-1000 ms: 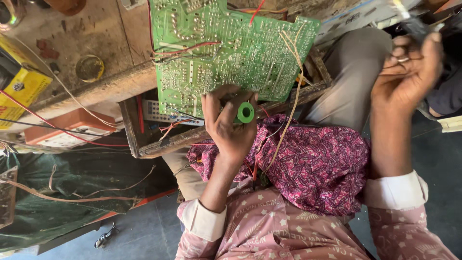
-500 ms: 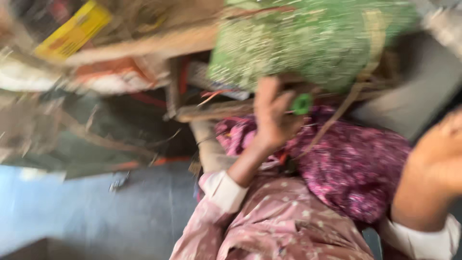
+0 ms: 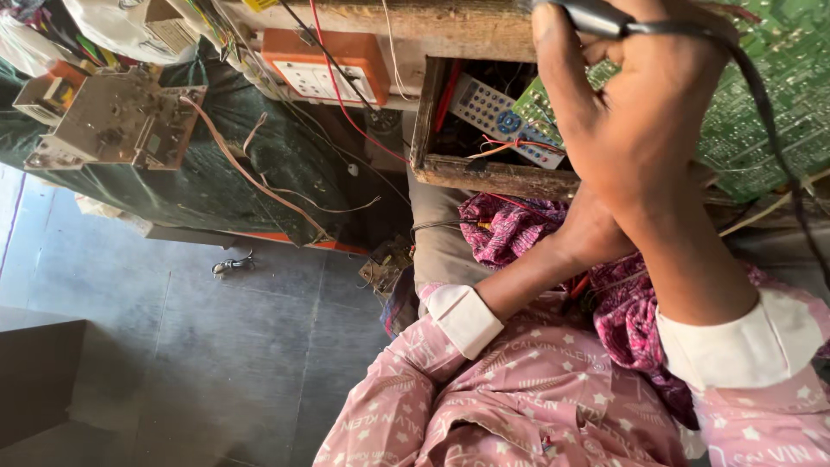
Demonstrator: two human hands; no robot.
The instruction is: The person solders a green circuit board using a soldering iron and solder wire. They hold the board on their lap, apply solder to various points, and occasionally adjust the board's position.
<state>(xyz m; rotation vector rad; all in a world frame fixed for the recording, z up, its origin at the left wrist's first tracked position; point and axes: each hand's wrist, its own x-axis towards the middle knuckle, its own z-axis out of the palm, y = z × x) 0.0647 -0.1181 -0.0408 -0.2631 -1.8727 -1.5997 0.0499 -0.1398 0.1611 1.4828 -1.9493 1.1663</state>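
My right hand [image 3: 640, 112] fills the upper right, close to the camera, fingers shut on a black tool handle [image 3: 596, 15] with a black cable [image 3: 778, 130] trailing down to the right. My left forearm rises from its white cuff [image 3: 464, 320] and my left hand [image 3: 596, 232] is mostly hidden behind the right wrist, so its grip cannot be seen. A green circuit board [image 3: 765, 104] lies behind both hands. A magenta patterned cloth [image 3: 510, 227] rests on my lap.
A wooden drawer [image 3: 484, 173] holds a grey remote control [image 3: 494, 112] and loose wires. To the left are an orange switch box [image 3: 328, 62], a beige circuit chassis [image 3: 121, 117] on dark green cloth [image 3: 259, 173], a metal clip [image 3: 232, 264] on the grey floor, and a dark box [image 3: 35, 372].
The view has swung left and down. My right hand has come across in front of my left hand with the black tool. The green-capped item in my left hand is out of sight.
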